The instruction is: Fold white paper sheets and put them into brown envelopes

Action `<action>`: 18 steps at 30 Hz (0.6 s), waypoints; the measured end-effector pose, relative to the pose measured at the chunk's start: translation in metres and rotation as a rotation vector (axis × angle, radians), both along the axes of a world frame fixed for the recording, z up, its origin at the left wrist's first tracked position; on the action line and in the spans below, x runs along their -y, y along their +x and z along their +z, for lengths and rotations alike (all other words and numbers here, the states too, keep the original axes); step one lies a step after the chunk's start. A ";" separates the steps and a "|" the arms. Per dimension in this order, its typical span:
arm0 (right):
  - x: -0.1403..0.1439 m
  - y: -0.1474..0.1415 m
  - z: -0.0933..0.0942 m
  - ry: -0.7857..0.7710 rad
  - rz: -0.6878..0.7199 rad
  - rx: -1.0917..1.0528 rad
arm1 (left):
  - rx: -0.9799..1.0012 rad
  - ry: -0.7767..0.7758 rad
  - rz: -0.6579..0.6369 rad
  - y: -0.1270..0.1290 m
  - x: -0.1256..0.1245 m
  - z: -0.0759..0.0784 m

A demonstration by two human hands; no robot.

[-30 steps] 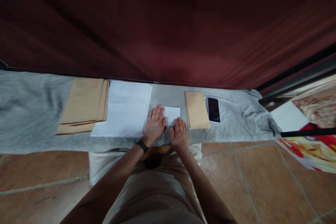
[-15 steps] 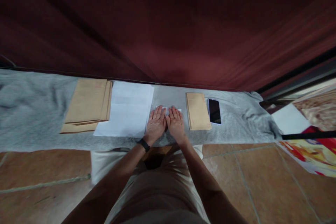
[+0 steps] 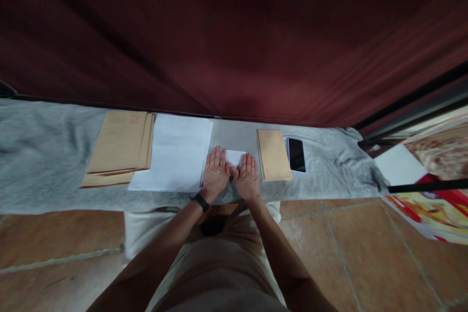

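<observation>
In the head view, a long counter [image 3: 329,165] draped in a grey cloth [image 3: 44,156] is seen from above, with a dark red curtain [image 3: 234,34] hanging behind it. Both hands are laid flat, palms down, side by side at the near middle of the counter. The left hand [image 3: 215,173], with a black band [image 3: 199,202] worn at its wrist, is pressed on the left part of a small folded white paper [image 3: 234,157]; the right hand [image 3: 247,176] is pressed on its right part. The grip of each hand is open: the fingers are stretched out straight and nothing is clasped. Only the far edge of the folded white paper is shown between and beyond the fingertips; the rest is hidden under the palms.

Just left of the left hand, a stack of white sheets [image 3: 175,153] is laid, and beside that, further left, a pile of brown envelopes [image 3: 119,148]. Just right of the right hand, a single brown envelope [image 3: 273,154] is set, and a dark phone [image 3: 296,154] is placed close beside it. Below the counter, a tiled floor [image 3: 365,253] is seen, with colourful printed material [image 3: 427,204] at the right edge.
</observation>
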State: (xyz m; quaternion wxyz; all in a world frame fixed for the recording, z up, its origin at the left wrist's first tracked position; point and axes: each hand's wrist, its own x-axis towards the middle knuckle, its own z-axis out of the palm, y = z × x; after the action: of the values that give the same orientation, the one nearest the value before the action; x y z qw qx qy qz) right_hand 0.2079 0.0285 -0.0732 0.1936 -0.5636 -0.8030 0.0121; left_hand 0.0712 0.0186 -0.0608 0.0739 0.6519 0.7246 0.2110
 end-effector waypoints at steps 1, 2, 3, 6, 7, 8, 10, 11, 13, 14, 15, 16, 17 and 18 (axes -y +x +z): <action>0.002 0.001 -0.001 0.007 -0.005 -0.002 | 0.016 0.006 0.001 0.000 0.000 0.000; 0.003 0.002 -0.002 0.013 -0.010 -0.006 | 0.035 0.014 0.005 0.000 0.001 0.000; 0.005 0.002 -0.003 0.020 -0.015 -0.010 | 0.059 0.023 0.010 0.000 0.002 0.000; 0.009 0.004 -0.006 0.027 -0.025 -0.015 | 0.187 0.027 0.039 -0.001 0.004 -0.001; 0.011 0.004 -0.007 0.025 -0.028 -0.014 | 0.262 0.017 0.055 -0.001 0.004 -0.001; 0.012 0.005 -0.008 0.024 -0.032 -0.012 | 0.369 0.005 0.081 -0.002 0.003 -0.001; 0.016 0.006 -0.009 0.030 -0.041 -0.008 | 0.616 -0.021 0.154 -0.004 0.002 -0.001; 0.017 0.006 -0.010 0.038 -0.045 -0.007 | 0.723 -0.030 0.192 -0.006 0.000 -0.001; 0.019 0.007 -0.010 0.055 -0.049 -0.007 | 0.856 -0.039 0.252 -0.010 -0.002 0.001; 0.020 0.007 -0.010 0.061 -0.049 -0.008 | 0.885 -0.042 0.273 -0.012 -0.003 0.002; 0.020 0.007 -0.010 0.066 -0.050 -0.009 | 0.905 -0.043 0.289 -0.014 -0.004 0.003; 0.020 0.006 -0.009 0.069 -0.052 -0.010 | 0.936 -0.046 0.309 -0.017 -0.004 0.004; 0.020 0.006 -0.009 0.072 -0.055 -0.009 | 0.969 -0.049 0.329 -0.019 -0.004 0.005; 0.020 0.006 -0.009 0.076 -0.057 -0.009 | 1.000 -0.053 0.348 -0.021 -0.004 0.007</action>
State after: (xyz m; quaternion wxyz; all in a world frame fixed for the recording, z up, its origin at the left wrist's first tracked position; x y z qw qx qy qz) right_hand 0.2141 0.0083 -0.0818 0.2185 -0.5785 -0.7856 -0.0213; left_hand 0.0502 0.0230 -0.0542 0.3908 0.3396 0.7035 0.4869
